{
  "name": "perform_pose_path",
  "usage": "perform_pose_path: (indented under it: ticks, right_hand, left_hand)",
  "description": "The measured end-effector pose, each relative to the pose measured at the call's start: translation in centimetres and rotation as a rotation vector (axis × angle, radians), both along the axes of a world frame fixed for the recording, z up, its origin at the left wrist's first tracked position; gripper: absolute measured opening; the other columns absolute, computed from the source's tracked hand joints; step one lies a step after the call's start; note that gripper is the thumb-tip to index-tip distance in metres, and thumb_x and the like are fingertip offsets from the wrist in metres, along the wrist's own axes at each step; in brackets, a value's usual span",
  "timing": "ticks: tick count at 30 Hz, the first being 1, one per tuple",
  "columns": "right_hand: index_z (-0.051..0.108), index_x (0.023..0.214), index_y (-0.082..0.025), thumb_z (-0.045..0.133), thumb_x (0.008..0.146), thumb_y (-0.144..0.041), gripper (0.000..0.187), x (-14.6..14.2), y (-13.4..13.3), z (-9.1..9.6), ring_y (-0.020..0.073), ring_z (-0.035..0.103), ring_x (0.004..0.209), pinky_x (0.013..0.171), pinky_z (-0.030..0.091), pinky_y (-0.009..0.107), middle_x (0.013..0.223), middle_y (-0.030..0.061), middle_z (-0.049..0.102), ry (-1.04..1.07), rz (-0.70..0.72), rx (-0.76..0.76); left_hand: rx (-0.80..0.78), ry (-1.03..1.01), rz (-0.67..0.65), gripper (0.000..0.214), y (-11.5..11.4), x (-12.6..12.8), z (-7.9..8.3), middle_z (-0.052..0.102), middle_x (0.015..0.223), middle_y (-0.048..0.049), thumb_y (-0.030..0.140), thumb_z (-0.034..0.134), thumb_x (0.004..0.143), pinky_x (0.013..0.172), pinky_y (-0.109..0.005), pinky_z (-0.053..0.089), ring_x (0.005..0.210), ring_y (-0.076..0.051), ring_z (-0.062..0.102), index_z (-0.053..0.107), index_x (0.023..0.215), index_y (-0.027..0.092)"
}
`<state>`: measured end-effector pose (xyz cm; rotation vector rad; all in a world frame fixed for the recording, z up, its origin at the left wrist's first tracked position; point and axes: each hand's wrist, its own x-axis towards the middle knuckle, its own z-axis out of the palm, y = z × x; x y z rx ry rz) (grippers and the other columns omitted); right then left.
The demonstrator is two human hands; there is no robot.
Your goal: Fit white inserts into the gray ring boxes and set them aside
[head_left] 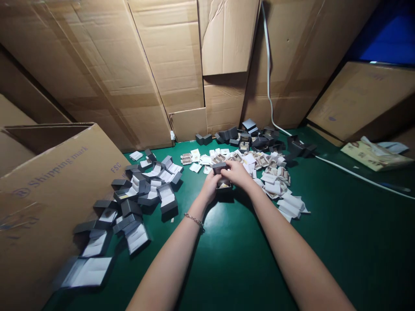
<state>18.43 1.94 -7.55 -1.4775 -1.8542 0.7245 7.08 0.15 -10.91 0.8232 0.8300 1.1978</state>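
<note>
Between my two hands, a small dark hinged box (pixel 219 166) stands with its lid up over the green table. My left hand (pixel 210 185) is closed round its left side. My right hand (pixel 237 173) comes from the right, its fingers bent over the box's opening and gripping it there. Something light-coloured shows inside, but the fingers partly cover it. Just beyond my hands lies a pile of small white and beige inserts (pixel 259 162). More dark boxes (pixel 244 140) are heaped behind that pile.
Many opened dark boxes with white linings (pixel 167 196) spread along the left. A large carton (pixel 61 185) stands at the left edge. Cardboard panels (pixel 168 52) wall off the back. A white cable (pixel 268 65) runs down and across the right, near a yellowish packet (pixel 369 155).
</note>
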Motion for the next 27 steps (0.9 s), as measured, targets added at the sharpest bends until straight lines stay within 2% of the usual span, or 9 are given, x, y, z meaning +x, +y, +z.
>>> perform_pose_path:
  ticks: [4, 7, 11, 14, 16, 18, 21, 24, 27]
  right_hand:
    - [0.065, 0.076, -0.014, 0.051, 0.068, -0.017, 0.017, -0.1, 0.2, -0.2, 0.0191, 0.056, 0.073, 0.067, 0.041, 0.029, 0.077, 0.0057, 0.065, -0.021, -0.016, 0.027]
    - [0.066, 0.079, -0.014, 0.050, 0.071, -0.017, 0.019, -0.2, 0.2, -0.2, 0.0186, 0.058, 0.074, 0.068, 0.043, 0.029, 0.077, 0.0050, 0.066, 0.000, -0.002, 0.008]
    - [0.069, 0.087, -0.014, 0.055, 0.076, -0.025, 0.021, 0.2, 0.2, 0.2, 0.0162, 0.059, 0.067, 0.064, 0.047, 0.028, 0.079, 0.0046, 0.069, 0.117, 0.104, -0.132]
    - [0.070, 0.101, -0.015, 0.059, 0.079, -0.032, 0.030, 1.3, 0.2, 0.9, 0.0176, 0.063, 0.077, 0.073, 0.050, 0.030, 0.094, 0.0068, 0.071, 0.188, 0.117, -0.202]
    - [0.070, 0.103, -0.017, 0.058, 0.081, -0.035, 0.032, 2.5, 0.3, 1.5, 0.0212, 0.064, 0.090, 0.083, 0.049, 0.033, 0.103, 0.0076, 0.070, 0.061, 0.008, -0.147]
    - [0.070, 0.107, -0.016, 0.057, 0.082, -0.037, 0.034, 3.9, 0.3, 1.9, 0.0264, 0.062, 0.103, 0.090, 0.046, 0.036, 0.110, 0.0104, 0.069, -0.166, -0.141, -0.080]
    - [0.067, 0.113, -0.012, 0.054, 0.084, -0.033, 0.038, 5.6, 0.3, 2.2, 0.0307, 0.058, 0.112, 0.095, 0.044, 0.038, 0.117, 0.0161, 0.065, -0.430, -0.282, -0.026]
    - [0.068, 0.112, -0.014, 0.059, 0.080, -0.030, 0.037, 6.6, 0.3, 2.0, 0.0305, 0.060, 0.107, 0.090, 0.046, 0.036, 0.112, 0.0148, 0.067, -0.507, -0.221, -0.069]
    - [0.066, 0.116, -0.018, 0.065, 0.074, -0.029, 0.043, 6.7, 0.5, 1.4, 0.0295, 0.063, 0.102, 0.085, 0.048, 0.034, 0.109, 0.0114, 0.069, -0.480, -0.145, -0.134]
  left_hand:
    - [-0.004, -0.003, 0.007, 0.032, 0.1, -0.2, -0.1, 0.068, 0.077, -0.0020, 0.013, 0.060, 0.059, 0.062, -0.023, 0.047, 0.066, -0.014, 0.060, 0.065, 0.090, 0.014]
    - [-0.032, -0.038, 0.011, 0.033, 0.0, -0.3, 0.1, 0.068, 0.074, -0.0013, 0.014, 0.061, 0.060, 0.060, -0.023, 0.046, 0.064, -0.013, 0.060, 0.064, 0.093, 0.014]
    - [-0.053, -0.091, 0.020, 0.034, -0.1, -0.4, 0.2, 0.069, 0.078, -0.0035, 0.014, 0.058, 0.063, 0.064, -0.027, 0.050, 0.067, -0.016, 0.064, 0.062, 0.096, 0.014]
    - [-0.076, -0.153, 0.043, 0.033, 0.2, -0.3, 0.0, 0.069, 0.078, -0.0049, 0.018, 0.058, 0.069, 0.065, -0.031, 0.053, 0.064, -0.017, 0.064, 0.059, 0.101, 0.012]
    - [-0.090, -0.186, 0.113, 0.030, 0.4, -0.3, -0.2, 0.068, 0.078, -0.0050, 0.020, 0.056, 0.073, 0.069, -0.033, 0.054, 0.064, -0.016, 0.064, 0.057, 0.103, 0.013]
    - [-0.108, -0.195, 0.191, 0.027, 0.6, -0.2, -0.2, 0.068, 0.079, -0.0049, 0.021, 0.057, 0.076, 0.072, -0.035, 0.055, 0.067, -0.016, 0.066, 0.056, 0.102, 0.013]
    - [-0.134, -0.171, 0.234, 0.027, 0.5, -0.4, 0.0, 0.067, 0.080, -0.0037, 0.026, 0.061, 0.077, 0.067, -0.035, 0.056, 0.067, -0.017, 0.066, 0.055, 0.101, 0.015]
    - [-0.117, -0.142, 0.203, 0.030, 0.2, -0.6, 0.1, 0.066, 0.080, -0.0032, 0.029, 0.063, 0.075, 0.060, -0.032, 0.056, 0.063, -0.016, 0.065, 0.055, 0.101, 0.016]
    - [-0.067, -0.137, 0.152, 0.032, 0.1, -0.8, -0.1, 0.067, 0.082, -0.0044, 0.027, 0.066, 0.072, 0.063, -0.032, 0.056, 0.064, -0.016, 0.065, 0.056, 0.100, 0.015]
